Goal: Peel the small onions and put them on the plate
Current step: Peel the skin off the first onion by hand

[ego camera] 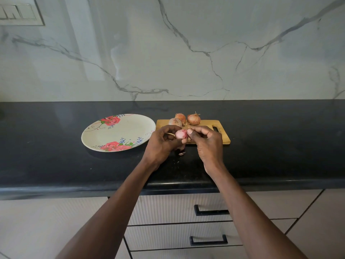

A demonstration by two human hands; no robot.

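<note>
A small, pink-white, partly peeled onion (181,134) is held between both hands over the near edge of a wooden cutting board (207,126). My left hand (162,144) grips it from the left; my right hand (207,144) pinches its right side with thumb and fingertips. Three unpeeled brown onions lie at the board's far end: one (180,117), one (194,119) and one (175,122) partly behind my left hand. The floral plate (104,135) sits to the left with no onions on it.
Bits of onion skin (181,153) lie on the black countertop (56,146) below my hands. A marble-patterned wall rises behind. Drawers with black handles (211,212) are under the counter's front edge.
</note>
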